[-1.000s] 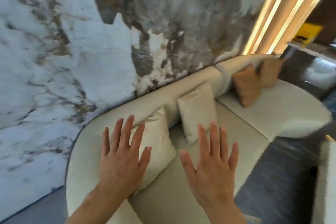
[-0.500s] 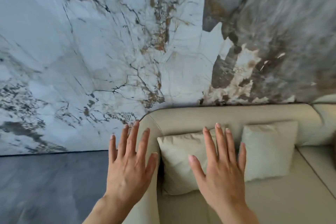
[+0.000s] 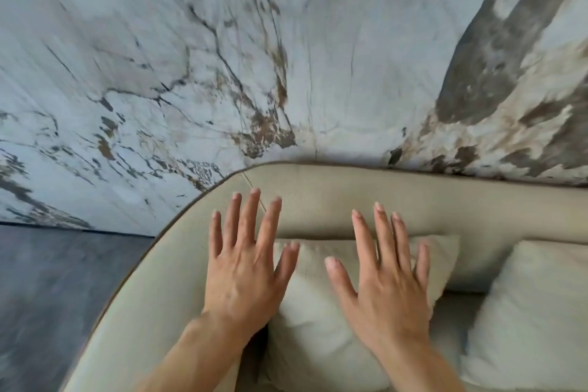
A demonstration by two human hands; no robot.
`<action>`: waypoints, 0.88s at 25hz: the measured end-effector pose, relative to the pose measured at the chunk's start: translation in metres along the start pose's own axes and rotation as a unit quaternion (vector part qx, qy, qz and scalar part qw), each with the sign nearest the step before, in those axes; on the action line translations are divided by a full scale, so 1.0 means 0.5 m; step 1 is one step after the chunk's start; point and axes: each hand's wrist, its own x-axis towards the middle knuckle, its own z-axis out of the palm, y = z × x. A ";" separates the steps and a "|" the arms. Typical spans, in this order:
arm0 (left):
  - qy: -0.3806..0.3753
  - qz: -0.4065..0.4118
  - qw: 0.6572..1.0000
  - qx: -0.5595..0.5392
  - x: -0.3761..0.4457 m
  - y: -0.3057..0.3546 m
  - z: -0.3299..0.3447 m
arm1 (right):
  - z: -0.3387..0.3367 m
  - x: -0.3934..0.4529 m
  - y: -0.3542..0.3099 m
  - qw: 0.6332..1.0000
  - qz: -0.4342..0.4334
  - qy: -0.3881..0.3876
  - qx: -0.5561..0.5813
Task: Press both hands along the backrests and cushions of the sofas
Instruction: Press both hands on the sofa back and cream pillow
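A beige sofa backrest (image 3: 397, 200) curves along the marble wall and bends down the left side. My left hand (image 3: 245, 261) is spread flat, palm down, over the curved left end of the backrest. My right hand (image 3: 381, 277) is spread flat over a cream throw cushion (image 3: 315, 344) that leans against the backrest. Whether either palm touches the fabric I cannot tell. A second cream cushion (image 3: 534, 312) sits to the right. Both hands hold nothing.
A grey and white veined marble wall (image 3: 222, 57) rises directly behind the sofa. Dark grey floor (image 3: 47, 296) lies to the left of the sofa's rounded end. The seat (image 3: 451, 325) shows between the two cushions.
The view has moved closer to the sofa's left end and tilted down. Both hands have advanced over the backrest and the left cushion, fingers still spread.
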 end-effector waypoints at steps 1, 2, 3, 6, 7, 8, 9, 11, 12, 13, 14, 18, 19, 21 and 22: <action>0.004 0.003 1.000 0.008 0.019 0.006 0.055 | 0.056 0.013 0.015 1.000 -0.002 -0.003 0.001; 0.005 0.005 1.000 0.017 0.037 0.009 0.106 | 0.108 0.027 0.031 1.000 -0.006 -0.002 0.000; 0.003 0.006 1.000 0.030 0.052 0.010 0.151 | 0.155 0.041 0.046 1.000 -0.006 0.002 0.002; -0.004 0.009 0.998 0.063 0.077 0.000 0.246 | 0.257 0.072 0.079 1.000 0.012 0.013 0.009; 0.000 0.010 0.997 0.079 0.083 -0.005 0.261 | 0.277 0.078 0.083 1.000 0.015 0.017 0.006; 0.004 0.011 0.995 0.097 0.089 -0.011 0.278 | 0.300 0.085 0.086 1.000 0.017 0.020 0.004; 0.009 0.011 0.993 0.115 0.097 -0.016 0.292 | 0.318 0.093 0.087 1.000 0.017 0.023 0.001; 0.019 0.013 0.990 0.140 0.109 -0.022 0.312 | 0.342 0.108 0.085 1.000 0.014 0.027 -0.002; 0.029 0.013 0.989 0.144 0.113 -0.025 0.321 | 0.351 0.113 0.084 0.999 0.014 0.031 -0.002; 0.036 0.012 0.989 0.145 0.115 -0.027 0.329 | 0.358 0.117 0.084 0.999 0.013 0.033 0.000; 0.043 0.010 0.988 0.145 0.121 -0.029 0.335 | 0.364 0.122 0.085 0.999 0.014 0.034 0.001; 0.058 0.019 0.988 0.140 0.173 -0.026 0.350 | 0.381 0.170 0.094 0.999 0.023 0.032 0.008; 0.061 0.020 0.988 0.138 0.189 -0.027 0.357 | 0.388 0.184 0.095 0.999 0.026 0.032 0.011; 0.075 0.026 0.987 0.139 0.212 -0.029 0.369 | 0.402 0.206 0.097 0.998 0.028 0.048 0.012; 0.082 0.028 0.987 0.138 0.219 -0.030 0.375 | 0.409 0.213 0.098 0.998 0.029 0.055 0.014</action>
